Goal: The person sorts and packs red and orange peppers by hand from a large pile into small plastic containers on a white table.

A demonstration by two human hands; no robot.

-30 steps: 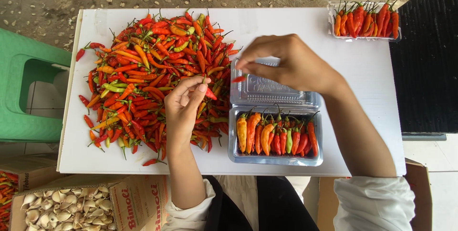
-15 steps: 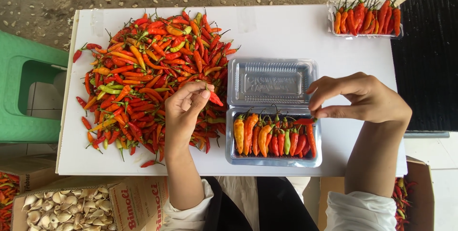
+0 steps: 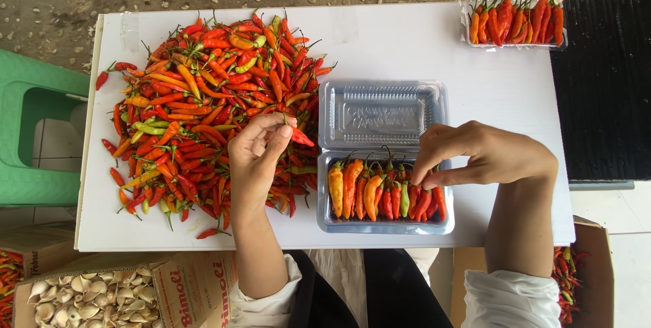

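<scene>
A red chilli is pinched between the thumb and fingertips of the left hand, which is held palm-up just above the right edge of the big chilli pile on the white table; the other fingers are loosely curled. This hand is found almost where it was a second ago, with the same chilli kept in its grip. The change lies with the right hand: a second ago it was stretched across the open lid of the clear plastic box, and it has since been drawn back and lowered to the right end of the box. Its fingers are now bent down onto the row of chillies that lies side by side in the tray, and the last red ones near the right wall are touched by thumb and forefinger; whether one is actually gripped cannot be told. From this it is judged that a chilli has just been laid into the row and is being set straight, while the next is held ready. The tray looks close to full across its width. A second filled box is seen at the far right corner of the table, well apart from both hands.
</scene>
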